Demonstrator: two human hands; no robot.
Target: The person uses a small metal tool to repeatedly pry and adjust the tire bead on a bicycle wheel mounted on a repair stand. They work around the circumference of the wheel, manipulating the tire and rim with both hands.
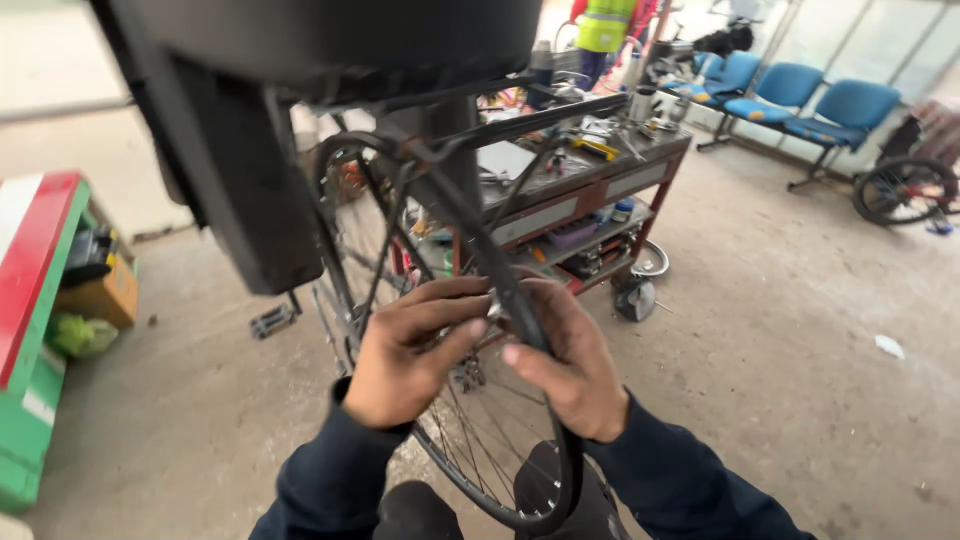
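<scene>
- The bicycle wheel (480, 440) stands upright in the middle of the view, mounted in a bicycle turned or raised so that its black saddle (330, 40) fills the top; its black tyre (500, 270) runs down between our two hands.
- Our left hand (410, 350) wraps the rim from the left, its fingers curled over to the tyre edge; the grip is pressed together on the tyre and rim.
- Our right hand (575, 365) holds the same spot from the right, thumb and fingers pinching the tyre.
- We judge the step in hand to be working the tyre at the rim, either seating or lifting its edge; we cannot tell which. The next move would call for steady thumb pressure and small shifts along the rim, keeping clear of the spokes (470, 420).
- Behind the wheel stands a red-framed bench (600, 185) with tools on top and shelves below.
- At left lies a red, white and green board (35, 260), with a brown cardboard box (105, 295) and a green bag (80, 335) beside it.
- Far right: blue chairs (800, 100) and another wheel (905, 190); a person in a yellow vest (605, 25) stands beyond.
</scene>
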